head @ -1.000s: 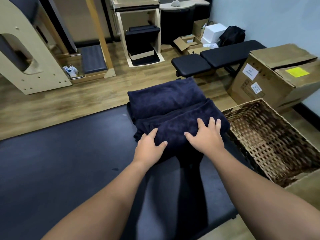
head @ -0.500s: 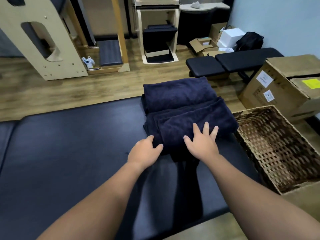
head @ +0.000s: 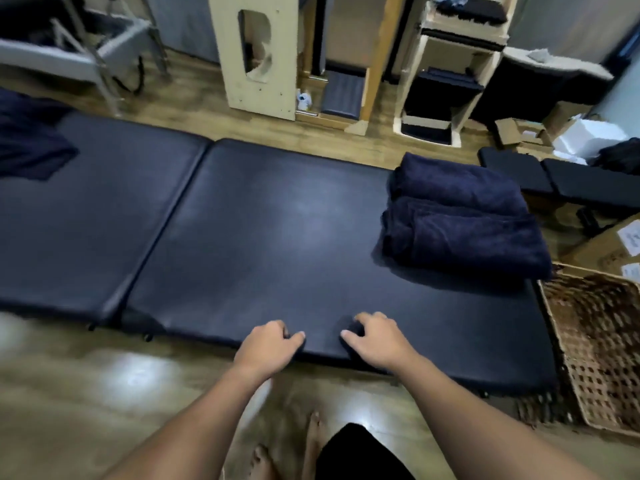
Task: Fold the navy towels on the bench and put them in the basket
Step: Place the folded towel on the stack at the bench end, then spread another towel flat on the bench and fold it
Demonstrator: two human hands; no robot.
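Two folded navy towels [head: 460, 216] lie stacked at the right end of the black padded bench [head: 270, 244]. A wicker basket [head: 595, 344] stands on the floor past the bench's right end, with nothing visible inside. An unfolded navy towel [head: 27, 143] lies crumpled at the far left of the bench. My left hand [head: 270, 344] and my right hand [head: 377, 337] hover over the bench's near edge, fingers loosely curled, holding nothing, well away from the folded stack.
Wooden floor surrounds the bench. Behind it stand pale wooden exercise frames [head: 259, 53] and a shelf unit [head: 450, 71]. A black workout bench [head: 561, 178] and cardboard boxes [head: 609, 244] sit at the right. Bare feet [head: 287, 452] show below.
Both hands have come off the folded towel stack and pulled back to the bench's near edge. The view has swung left, bringing the crumpled towel at the far left into sight.
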